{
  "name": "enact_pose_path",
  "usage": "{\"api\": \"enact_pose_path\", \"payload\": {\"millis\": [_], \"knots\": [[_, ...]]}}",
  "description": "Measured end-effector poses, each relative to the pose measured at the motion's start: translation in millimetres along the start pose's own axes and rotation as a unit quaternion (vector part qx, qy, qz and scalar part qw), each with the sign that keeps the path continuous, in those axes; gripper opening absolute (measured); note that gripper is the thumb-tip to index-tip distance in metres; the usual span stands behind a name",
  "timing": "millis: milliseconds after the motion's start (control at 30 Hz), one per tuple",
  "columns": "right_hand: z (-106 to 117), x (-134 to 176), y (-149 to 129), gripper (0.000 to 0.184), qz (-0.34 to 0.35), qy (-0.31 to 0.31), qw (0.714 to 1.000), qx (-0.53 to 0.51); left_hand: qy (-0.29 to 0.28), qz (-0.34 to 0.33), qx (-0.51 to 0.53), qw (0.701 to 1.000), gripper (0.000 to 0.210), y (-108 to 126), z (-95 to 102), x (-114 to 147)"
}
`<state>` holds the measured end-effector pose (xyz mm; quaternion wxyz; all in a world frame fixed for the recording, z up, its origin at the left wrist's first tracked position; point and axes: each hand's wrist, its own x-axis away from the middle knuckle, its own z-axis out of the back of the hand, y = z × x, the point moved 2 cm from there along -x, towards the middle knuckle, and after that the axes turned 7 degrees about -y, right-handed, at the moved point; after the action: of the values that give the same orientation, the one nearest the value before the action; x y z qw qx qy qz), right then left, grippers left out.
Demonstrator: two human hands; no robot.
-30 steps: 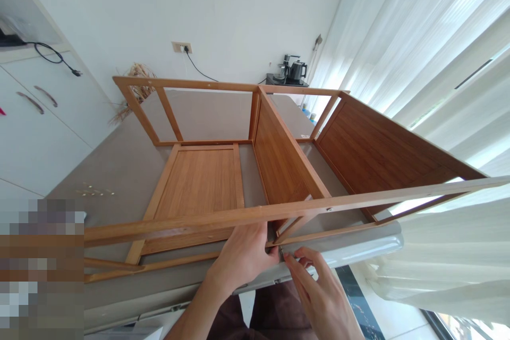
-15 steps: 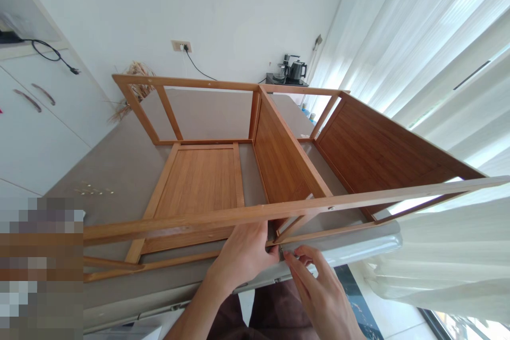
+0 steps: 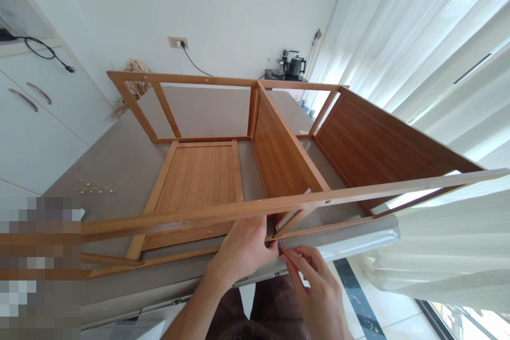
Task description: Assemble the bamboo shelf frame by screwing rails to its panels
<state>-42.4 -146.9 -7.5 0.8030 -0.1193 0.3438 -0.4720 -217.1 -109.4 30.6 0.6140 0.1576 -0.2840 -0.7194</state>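
A brown wooden shelf frame (image 3: pixel 207 216) with slatted-grain panels lies on its side on the grey tabletop. My left hand (image 3: pixel 245 247) is wrapped round the frame's lower rail beside the middle panel (image 3: pixel 279 149), its fingers partly hidden behind the upper rail. Its thumb presses near the rail's joint. Close by, my right hand (image 3: pixel 316 279) pinches at a small metal piece (image 3: pixel 280 247) against the outside of that rail; the piece is too small to identify. A loose wooden panel (image 3: pixel 199 175) lies inside the frame's left bay.
Several small brass-coloured pieces (image 3: pixel 93 189) lie on the tabletop (image 3: pixel 119 164) at left. A kettle (image 3: pixel 296 66) stands on a dark stand by the wall. White cabinets (image 3: pixel 35 133) are at left, curtains (image 3: pixel 430 64) at right. A blurred patch covers the lower left.
The view has shifted slightly. Both hands stay at the same joint, with the right fingertips still pinched there. The frame has not visibly moved on the table.
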Motion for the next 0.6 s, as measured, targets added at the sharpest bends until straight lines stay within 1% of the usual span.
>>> {"api": "enact_pose_path", "payload": {"millis": [100, 200, 367, 600], "knots": [[-5.1, 5.3, 1.4, 0.021, -0.039, 0.005, 0.999, -0.026, 0.001, 0.001, 0.007, 1.000, 0.029, 1.6, 1.9, 0.3], [-7.6, 8.5, 2.4, 0.021, -0.048, 0.006, 0.998, -0.042, 0.000, 0.004, 0.007, 1.000, 0.029, 2.1, 2.5, 0.2], [-8.6, 10.2, 4.1, 0.021, -0.042, -0.008, 0.998, -0.042, -0.002, 0.005, 0.005, 1.000, 0.031, 0.3, 0.5, 0.0], [-6.4, 7.7, 2.5, 0.021, -0.016, -0.004, 1.000, -0.003, 0.000, 0.005, -0.002, 1.000, 0.032, -1.0, -0.1, -0.1]]}}
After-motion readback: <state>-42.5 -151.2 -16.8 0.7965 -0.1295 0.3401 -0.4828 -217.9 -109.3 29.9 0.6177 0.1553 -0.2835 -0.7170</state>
